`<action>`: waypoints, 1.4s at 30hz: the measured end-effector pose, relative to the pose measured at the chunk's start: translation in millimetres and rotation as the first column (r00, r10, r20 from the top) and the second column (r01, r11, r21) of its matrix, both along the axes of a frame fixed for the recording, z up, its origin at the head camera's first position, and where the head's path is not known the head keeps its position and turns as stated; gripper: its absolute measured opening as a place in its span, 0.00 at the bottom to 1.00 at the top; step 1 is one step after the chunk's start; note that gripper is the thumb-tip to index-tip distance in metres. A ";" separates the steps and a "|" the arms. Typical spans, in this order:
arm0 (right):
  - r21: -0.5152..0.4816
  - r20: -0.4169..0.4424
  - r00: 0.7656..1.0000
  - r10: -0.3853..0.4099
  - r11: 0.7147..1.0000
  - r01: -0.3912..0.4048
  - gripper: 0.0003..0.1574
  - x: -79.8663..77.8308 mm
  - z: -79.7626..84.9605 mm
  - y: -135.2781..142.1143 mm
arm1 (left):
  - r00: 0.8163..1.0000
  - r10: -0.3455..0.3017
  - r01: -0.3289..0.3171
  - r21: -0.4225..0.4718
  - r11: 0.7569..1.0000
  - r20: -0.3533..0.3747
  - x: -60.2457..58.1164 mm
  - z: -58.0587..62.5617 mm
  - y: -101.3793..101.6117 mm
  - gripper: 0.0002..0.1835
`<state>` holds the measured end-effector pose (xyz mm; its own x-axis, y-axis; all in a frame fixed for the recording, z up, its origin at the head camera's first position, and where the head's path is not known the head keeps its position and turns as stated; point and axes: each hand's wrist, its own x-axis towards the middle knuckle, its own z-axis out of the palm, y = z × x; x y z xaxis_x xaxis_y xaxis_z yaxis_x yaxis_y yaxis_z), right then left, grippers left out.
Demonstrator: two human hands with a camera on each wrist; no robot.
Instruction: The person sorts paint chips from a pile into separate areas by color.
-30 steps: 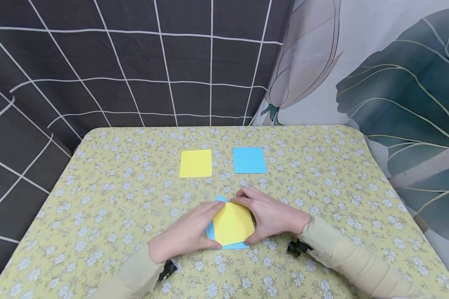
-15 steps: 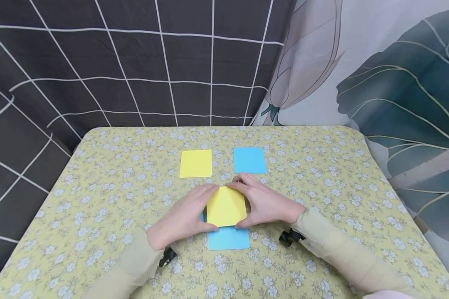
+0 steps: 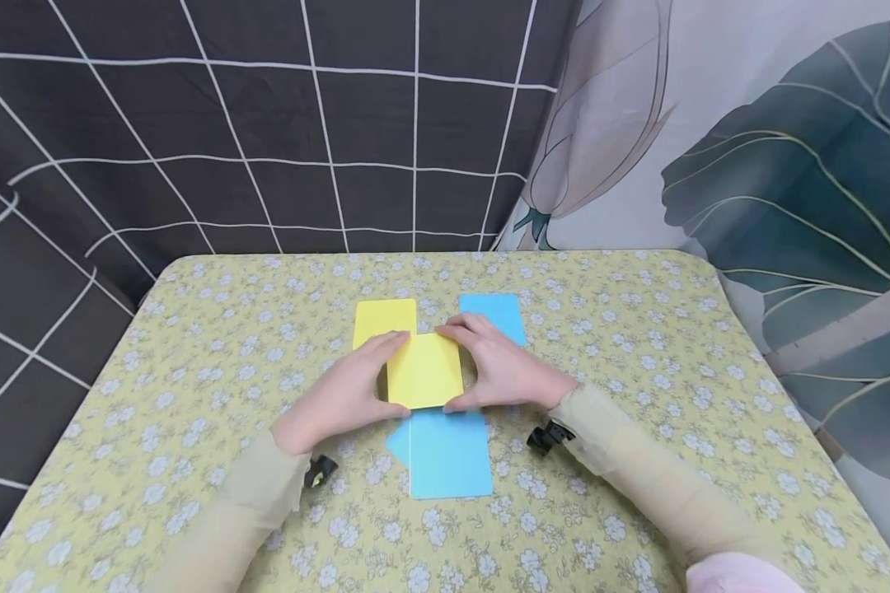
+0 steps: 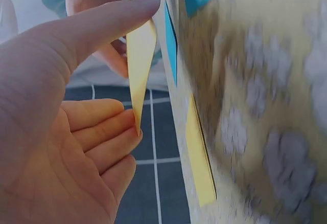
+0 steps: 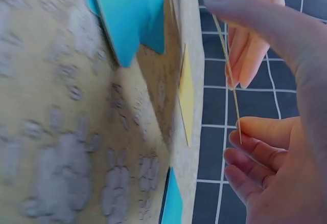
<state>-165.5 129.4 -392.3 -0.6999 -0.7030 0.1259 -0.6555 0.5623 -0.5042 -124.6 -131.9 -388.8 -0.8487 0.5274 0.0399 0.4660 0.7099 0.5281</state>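
Observation:
A square yellow card [image 3: 425,372] is held above the table between both hands, its face tilted up to the head camera. My left hand [image 3: 344,391] grips its left edge, thumb at the near corner and fingers at the far one. The right hand [image 3: 500,362] grips the opposite edge the same way. From each wrist, the yellow card [image 4: 140,55] appears nearly edge-on and off the tablecloth. Below it lies a blue card [image 3: 451,457], overlapping another blue piece [image 3: 398,443] whose corner sticks out to the left; the rest of that piece is hidden.
Farther back lie a second yellow card [image 3: 381,319] and a blue card [image 3: 506,311], both partly covered by the hands or held card. A floral tablecloth [image 3: 601,511] covers the table. Dark gridded cloth [image 3: 267,123] hangs behind, a leaf-patterned curtain [image 3: 808,214] at right.
Both hands have lifted the yellow card off the blue ones and carried it away from the body and slightly left. More of the blue cards beneath now shows.

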 end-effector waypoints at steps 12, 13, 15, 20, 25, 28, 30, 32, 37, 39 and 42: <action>0.043 -0.037 0.996 -0.075 0.996 0.077 0.66 -43.9 4.7 -39.3 | 0.997 0.044 -0.046 0.026 0.999 0.066 -53.5 12.1 -29.0 0.58; 0.054 -0.044 0.996 -0.079 0.995 0.081 0.66 -48.5 4.6 -43.8 | 0.997 0.044 -0.046 0.022 0.999 0.070 -58.5 13.7 -32.1 0.58; 0.080 -0.054 0.995 -0.083 0.993 0.087 0.66 -57.0 4.0 -52.1 | 0.996 0.047 -0.048 0.011 0.999 0.080 -67.7 15.1 -38.2 0.57; 0.131 -0.044 0.993 -0.105 0.985 0.110 0.66 -73.3 -3.1 -64.9 | 0.991 0.047 -0.044 -0.028 0.999 0.123 -84.9 13.4 -46.3 0.58; 0.150 0.024 0.991 -0.134 0.980 0.129 0.65 -79.1 -8.9 -68.9 | 0.986 0.053 -0.047 -0.046 0.998 0.159 -93.2 10.6 -45.4 0.58; 0.166 0.048 0.989 -0.137 0.978 0.127 0.64 -79.6 -14.4 -69.4 | 0.984 0.038 -0.029 -0.054 0.998 0.172 -95.5 5.2 -45.5 0.57; 0.177 0.057 0.989 -0.138 0.976 0.126 0.64 -80.1 -18.8 -67.6 | 0.982 0.027 -0.016 -0.057 0.998 0.188 -97.4 0.8 -44.6 0.57; 0.184 0.058 0.989 -0.133 0.975 0.120 0.63 -80.9 -21.7 -66.9 | 0.978 0.023 -0.011 -0.058 0.998 0.209 -98.5 -1.1 -43.6 0.57; 0.187 0.068 0.989 -0.133 0.975 0.118 0.63 -79.5 -21.8 -66.7 | 0.964 0.043 -0.024 -0.075 0.997 0.262 -98.7 -1.3 -43.7 0.57; 0.180 0.072 0.988 -0.139 0.976 0.125 0.64 -77.9 -21.0 -65.7 | 0.963 0.051 -0.032 -0.073 0.997 0.266 -97.5 -1.2 -43.8 0.57; 0.155 0.073 0.987 -0.143 0.979 0.130 0.65 -75.0 -18.9 -62.7 | 0.964 0.064 -0.051 -0.055 0.997 0.257 -94.1 -1.5 -43.1 0.58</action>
